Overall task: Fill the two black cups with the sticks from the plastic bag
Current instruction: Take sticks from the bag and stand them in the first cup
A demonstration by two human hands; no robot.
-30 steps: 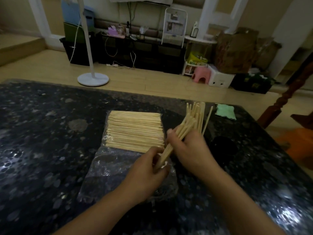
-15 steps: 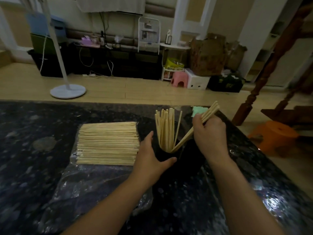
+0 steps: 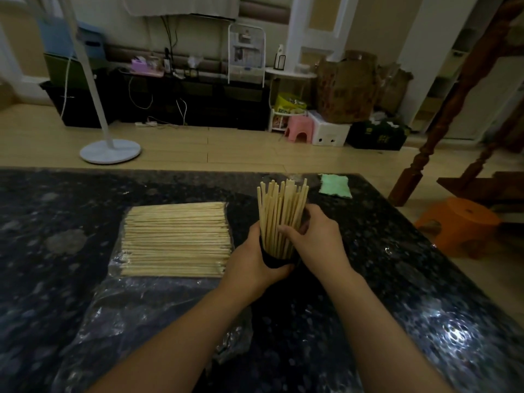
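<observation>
A black cup point(image 3: 276, 259) stands on the dark speckled table point(image 3: 382, 273), holding several upright wooden sticks point(image 3: 280, 214). My left hand point(image 3: 252, 259) wraps the cup from the left. My right hand point(image 3: 314, 239) is closed around the sticks just above the rim, from the right. A flat pile of sticks point(image 3: 175, 239) lies to the left on the clear plastic bag point(image 3: 141, 304), which spreads toward me. A second black cup cannot be made out against the dark table.
A green cloth point(image 3: 334, 185) lies at the table's far right corner. Beyond the table are a white fan base point(image 3: 110, 151) on the wooden floor, an orange stool point(image 3: 462, 222) to the right and a wooden post point(image 3: 425, 148).
My right hand carried a handful of sticks from the pile to the cup and stood them inside. My left hand moved from the pile to grip the cup.
</observation>
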